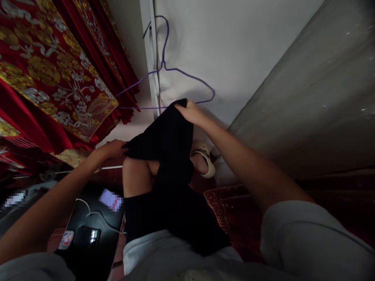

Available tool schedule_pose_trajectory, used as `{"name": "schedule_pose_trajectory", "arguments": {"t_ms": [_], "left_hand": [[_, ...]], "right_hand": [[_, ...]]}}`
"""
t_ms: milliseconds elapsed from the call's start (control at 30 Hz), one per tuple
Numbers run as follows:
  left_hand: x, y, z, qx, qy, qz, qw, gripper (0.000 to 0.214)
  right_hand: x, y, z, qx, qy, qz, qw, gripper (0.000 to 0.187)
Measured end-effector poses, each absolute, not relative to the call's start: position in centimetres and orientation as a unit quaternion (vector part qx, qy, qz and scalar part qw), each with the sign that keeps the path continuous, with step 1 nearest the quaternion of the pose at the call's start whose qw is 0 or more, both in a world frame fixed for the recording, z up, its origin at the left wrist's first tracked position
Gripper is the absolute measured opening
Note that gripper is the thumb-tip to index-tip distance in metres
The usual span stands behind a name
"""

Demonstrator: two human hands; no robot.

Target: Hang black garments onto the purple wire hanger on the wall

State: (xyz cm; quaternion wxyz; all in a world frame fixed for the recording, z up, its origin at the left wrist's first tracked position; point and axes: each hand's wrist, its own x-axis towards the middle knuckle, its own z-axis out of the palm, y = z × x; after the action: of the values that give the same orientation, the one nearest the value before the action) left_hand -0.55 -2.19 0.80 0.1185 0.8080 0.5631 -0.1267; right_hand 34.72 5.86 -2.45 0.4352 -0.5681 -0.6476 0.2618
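A black garment (168,156) hangs stretched between both my hands, draping down over my bare knee (136,175). My left hand (113,148) grips its left edge with fingers closed. My right hand (190,112) pinches its upper corner, held up close to the bottom wire of a purple wire hanger (187,76) that hangs on the white wall.
A red and gold patterned curtain (52,74) fills the upper left. A black surface (96,222) at lower left carries phones and a white cable. A cream sandal (205,156) sits behind the garment. A grey slanted panel (307,97) stands right, a red patterned cushion (231,210) below.
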Motion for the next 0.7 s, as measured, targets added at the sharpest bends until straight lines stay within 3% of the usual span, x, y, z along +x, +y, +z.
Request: {"name": "schedule_pose_trajectory", "arguments": {"t_ms": [200,400,533,600,700], "left_hand": [[-0.4,-1.5,3.8,0.844,0.524,0.108,0.01,0.04],[6.3,-0.5,6.8,0.822,0.458,0.335,0.051,0.033],[9.3,0.7,8.8,0.836,0.388,0.381,0.071,0.032],[9.0,1.4,10.0,0.852,0.376,0.356,0.081,0.031],[6.7,2.6,11.6,0.864,0.383,0.311,0.101,0.028]], "right_hand": [[41.1,2.5,0.0,-0.614,-0.614,0.08,0.49,0.028],[40.2,-1.9,2.6,-0.606,-0.64,0.144,0.451,0.02],[38.6,-4.3,2.2,-0.559,-0.681,0.166,0.442,0.021],[39.5,-4.8,2.4,-0.532,-0.677,0.091,0.501,0.025],[42.6,-4.1,3.0,-0.494,-0.548,-0.008,0.675,0.044]]}}
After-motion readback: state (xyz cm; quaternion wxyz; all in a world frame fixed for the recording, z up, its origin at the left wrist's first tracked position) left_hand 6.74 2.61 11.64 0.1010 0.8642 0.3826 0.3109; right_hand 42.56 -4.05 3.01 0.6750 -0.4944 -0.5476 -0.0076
